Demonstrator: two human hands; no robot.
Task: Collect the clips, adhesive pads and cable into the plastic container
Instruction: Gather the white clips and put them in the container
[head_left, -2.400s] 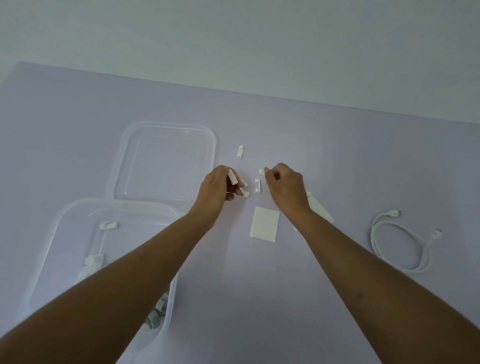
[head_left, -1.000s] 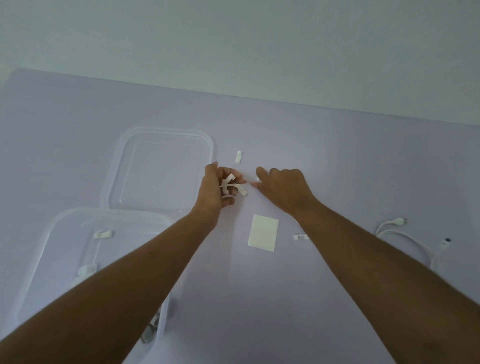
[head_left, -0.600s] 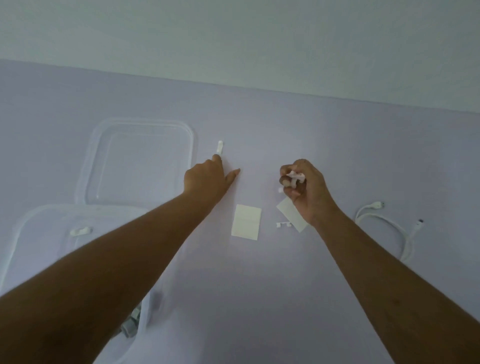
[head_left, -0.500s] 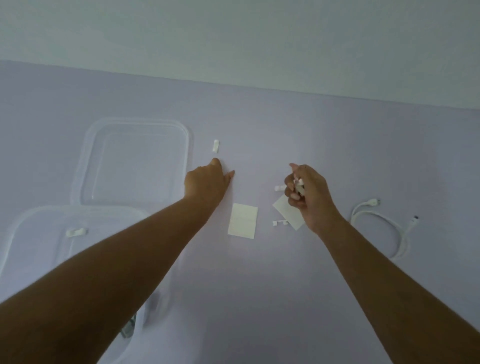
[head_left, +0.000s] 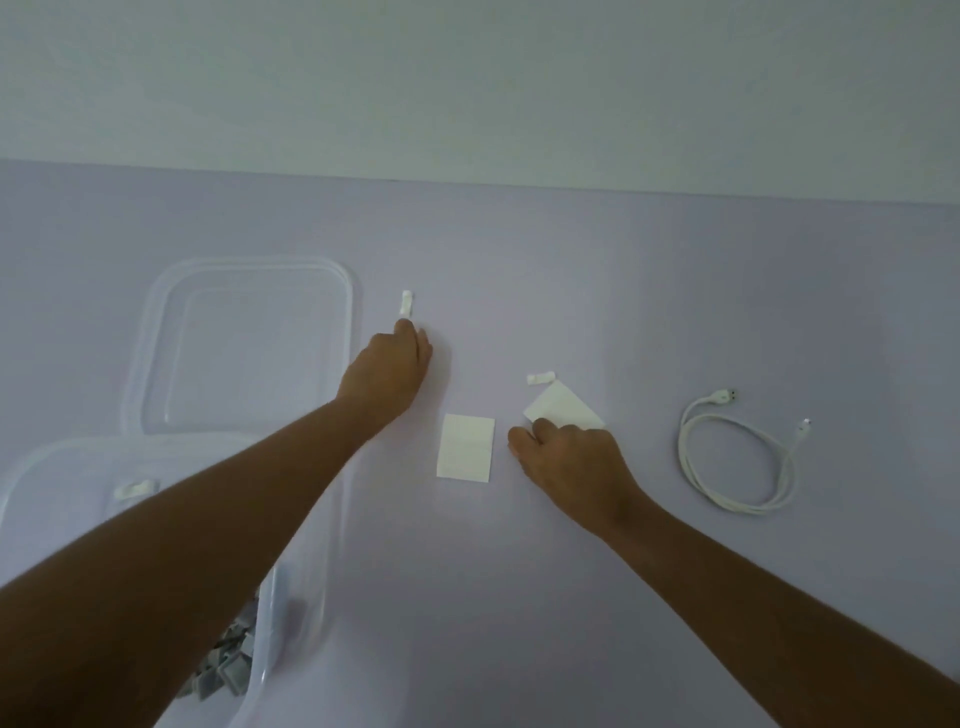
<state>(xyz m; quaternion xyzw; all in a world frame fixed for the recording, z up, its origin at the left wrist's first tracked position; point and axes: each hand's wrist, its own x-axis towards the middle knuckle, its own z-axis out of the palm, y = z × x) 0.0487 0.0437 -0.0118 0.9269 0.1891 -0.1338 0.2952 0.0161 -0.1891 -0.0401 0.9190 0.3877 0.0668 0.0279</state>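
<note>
Lavender tabletop fills the head view, with a pale wall behind its far edge. Left hand is stretched forward, fingers bunched, fingertips just short of a small white clip; nothing visibly in its grasp. Right hand lies knuckles-up on the surface, fingers curled under; contents, if any, cannot be told. Its fingertips overlap the near corner of one white adhesive pad. A second adhesive pad lies flat between the two hands. Another clip sits just beyond the tilted pad. Coiled white cable rests well to the right. Clear plastic container at lower left holds grey clips and a white one; its lid lies beyond it.
</note>
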